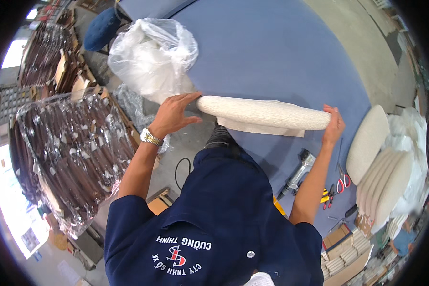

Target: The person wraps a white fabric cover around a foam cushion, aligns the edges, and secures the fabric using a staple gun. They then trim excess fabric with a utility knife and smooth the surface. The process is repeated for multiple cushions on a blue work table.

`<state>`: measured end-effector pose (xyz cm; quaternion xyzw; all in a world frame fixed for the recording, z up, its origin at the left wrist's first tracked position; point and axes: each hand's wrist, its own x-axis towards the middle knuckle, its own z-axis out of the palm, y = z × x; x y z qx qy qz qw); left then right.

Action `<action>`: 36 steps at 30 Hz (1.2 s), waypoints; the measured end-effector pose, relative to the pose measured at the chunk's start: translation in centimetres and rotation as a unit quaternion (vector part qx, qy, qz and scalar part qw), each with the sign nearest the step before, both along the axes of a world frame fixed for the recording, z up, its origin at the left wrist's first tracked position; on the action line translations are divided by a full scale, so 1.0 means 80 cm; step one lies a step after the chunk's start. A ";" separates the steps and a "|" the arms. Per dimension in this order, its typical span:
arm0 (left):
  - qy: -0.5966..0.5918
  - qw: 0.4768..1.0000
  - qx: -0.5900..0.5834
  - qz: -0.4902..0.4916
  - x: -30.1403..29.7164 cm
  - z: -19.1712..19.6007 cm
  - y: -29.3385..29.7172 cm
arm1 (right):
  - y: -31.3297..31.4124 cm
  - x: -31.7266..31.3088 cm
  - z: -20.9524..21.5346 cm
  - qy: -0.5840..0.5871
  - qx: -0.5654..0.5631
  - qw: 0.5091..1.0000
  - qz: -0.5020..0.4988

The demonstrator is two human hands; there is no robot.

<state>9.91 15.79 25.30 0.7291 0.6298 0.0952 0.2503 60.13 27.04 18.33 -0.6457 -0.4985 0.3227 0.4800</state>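
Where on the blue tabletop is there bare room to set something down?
The tabletop looks bare beyond the cream cushion, right of the plastic bag. Its near right part is crowded: grey power tool, red-handled tool, pale padded piece.

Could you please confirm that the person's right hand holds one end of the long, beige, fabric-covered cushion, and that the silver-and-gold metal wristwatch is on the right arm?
Not quite: the silver-and-gold metal wristwatch is on the left arm, as the head view shows. The right hand does hold one end of the long, beige, fabric-covered cushion.
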 end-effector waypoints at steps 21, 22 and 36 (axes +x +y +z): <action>0.075 0.987 0.009 -0.144 0.196 0.008 0.108 | 0.025 -0.073 -0.011 0.054 0.116 0.966 -0.224; 0.079 0.987 0.000 -0.138 0.195 0.008 0.110 | 0.026 -0.076 -0.010 0.059 0.110 0.966 -0.224; 0.061 0.975 -0.017 -0.214 0.391 0.006 0.155 | 0.007 -0.077 -0.010 0.118 0.141 0.957 -0.223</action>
